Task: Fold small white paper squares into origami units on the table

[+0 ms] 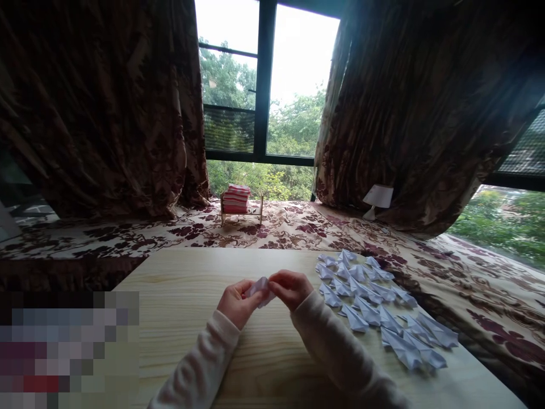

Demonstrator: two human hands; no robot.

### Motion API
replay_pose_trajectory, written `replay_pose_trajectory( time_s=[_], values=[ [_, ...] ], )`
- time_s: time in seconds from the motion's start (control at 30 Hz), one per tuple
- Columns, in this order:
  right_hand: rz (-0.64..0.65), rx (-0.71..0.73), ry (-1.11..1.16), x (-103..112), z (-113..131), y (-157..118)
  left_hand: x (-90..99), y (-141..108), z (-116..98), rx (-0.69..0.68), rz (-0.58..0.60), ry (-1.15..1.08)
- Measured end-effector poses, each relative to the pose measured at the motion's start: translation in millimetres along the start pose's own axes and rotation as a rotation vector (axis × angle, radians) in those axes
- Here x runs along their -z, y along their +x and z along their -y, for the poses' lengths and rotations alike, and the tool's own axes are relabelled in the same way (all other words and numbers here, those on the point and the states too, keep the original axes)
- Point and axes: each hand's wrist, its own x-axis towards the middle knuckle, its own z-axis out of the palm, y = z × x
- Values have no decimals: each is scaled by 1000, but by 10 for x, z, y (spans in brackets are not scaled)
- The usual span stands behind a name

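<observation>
Above the middle of the light wooden table, a small piece of folded white paper (260,286) is held between both hands. My left hand (238,304) is closed on its near left side, with the thumb lying across it. At its right edge, my right hand (293,287) pinches the paper between thumb and fingers. Part of the paper is hidden by the fingers, so its full shape does not show. To the right of my right hand lie several folded white paper pieces (368,312), pointed and creased, spread in loose rows on the table.
The wooden table (179,284) stands against a ledge with floral cloth (289,224). On that ledge are a small rack (242,214) with stacked red-and-white striped cloths (237,199) and a small white lamp (378,196). Dark patterned curtains (102,113) flank the window. The lower left corner is pixelated.
</observation>
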Motion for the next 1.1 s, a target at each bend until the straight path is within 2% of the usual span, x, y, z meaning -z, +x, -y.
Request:
replay_pose_trajectory(
  time_s=[0.1,0.23,0.4,0.5,0.6,0.73,0.77,0.83,0.93,1.1],
  values=[
    [-60,-157,191,11,11,16,10,28,22,105,-42,-171],
    [-20,-304,321,-19,89,0,67,87,75,155,-118,-203],
    [74,-414,387,-194,127,-65,57,126,127,194,-245,-396],
    [89,-432,381,-308,107,-102,23,116,111,177,-232,-466],
    [79,-363,277,-345,105,-118,18,89,68,131,-212,-438],
    [-150,-52,-89,-222,165,-79,29,40,-5,133,-237,-320],
    [-173,27,-147,-178,179,-64,25,27,-24,132,-240,-307],
    [-128,137,-192,-105,192,-37,7,3,-59,110,-221,-288],
    [-45,184,-203,-56,166,-18,-27,-22,-96,65,-168,-253],
    [-52,248,-271,-55,125,-15,-49,-34,-120,68,-126,-214]
  ],
)
